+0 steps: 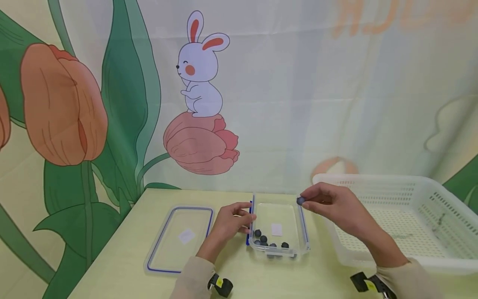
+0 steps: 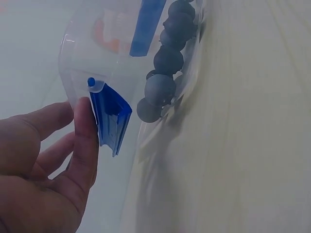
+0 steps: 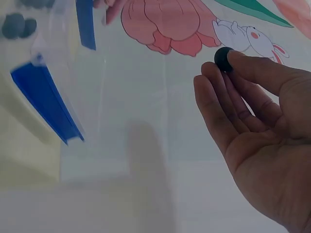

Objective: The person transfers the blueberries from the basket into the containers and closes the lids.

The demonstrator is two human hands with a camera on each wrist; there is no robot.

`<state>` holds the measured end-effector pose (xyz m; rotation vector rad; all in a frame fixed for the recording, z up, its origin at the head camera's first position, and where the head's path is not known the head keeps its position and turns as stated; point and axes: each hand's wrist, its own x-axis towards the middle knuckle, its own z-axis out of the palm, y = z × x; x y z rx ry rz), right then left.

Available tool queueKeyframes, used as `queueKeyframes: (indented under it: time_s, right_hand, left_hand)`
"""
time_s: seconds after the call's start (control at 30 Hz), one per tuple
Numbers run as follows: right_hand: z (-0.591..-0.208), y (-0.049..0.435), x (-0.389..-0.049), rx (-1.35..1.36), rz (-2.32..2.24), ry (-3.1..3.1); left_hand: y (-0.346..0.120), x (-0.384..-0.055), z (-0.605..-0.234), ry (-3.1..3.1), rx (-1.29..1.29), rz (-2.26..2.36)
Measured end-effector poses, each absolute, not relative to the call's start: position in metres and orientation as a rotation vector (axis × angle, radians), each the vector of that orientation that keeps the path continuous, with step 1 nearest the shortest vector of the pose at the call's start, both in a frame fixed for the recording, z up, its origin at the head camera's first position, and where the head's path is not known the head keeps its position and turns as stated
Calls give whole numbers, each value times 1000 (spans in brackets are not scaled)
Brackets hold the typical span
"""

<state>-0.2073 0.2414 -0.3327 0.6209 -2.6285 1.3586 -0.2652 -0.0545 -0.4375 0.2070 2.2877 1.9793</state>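
Note:
Between thumb and fingertips, my right hand (image 1: 340, 207) pinches a single blueberry (image 1: 301, 201) over the right rim of a clear plastic food container (image 1: 303, 226). The right wrist view shows that blueberry (image 3: 223, 59) at the fingertips. On the other side, my left hand (image 1: 232, 222) grips the container's left wall, fingers at the rim beside a blue latch (image 2: 111, 116) that hangs open. Several blueberries (image 1: 263, 239) lie inside, gathered toward the container's near end; in the left wrist view more blueberries (image 2: 160, 90) show through the clear wall.
A clear lid with a blue seal (image 1: 169, 214) lies flat on the table left of the container. To the right stands a large white perforated basket (image 1: 358, 259), partly behind my right forearm. A printed cloth (image 1: 269, 104) with a rabbit and tulips hangs behind the table.

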Motion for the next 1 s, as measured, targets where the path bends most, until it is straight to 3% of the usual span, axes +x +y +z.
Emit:
queueKeyframes:
  time_s: [0.43, 1.0]
  right_hand:
    - [-368, 201, -204, 677, 1371, -2658]
    - [-392, 191, -207, 940, 1225, -2856]
  left_hand:
    - [-56, -267, -436, 2293, 171, 1950]
    - [-65, -267, -435, 2309, 175, 1947]
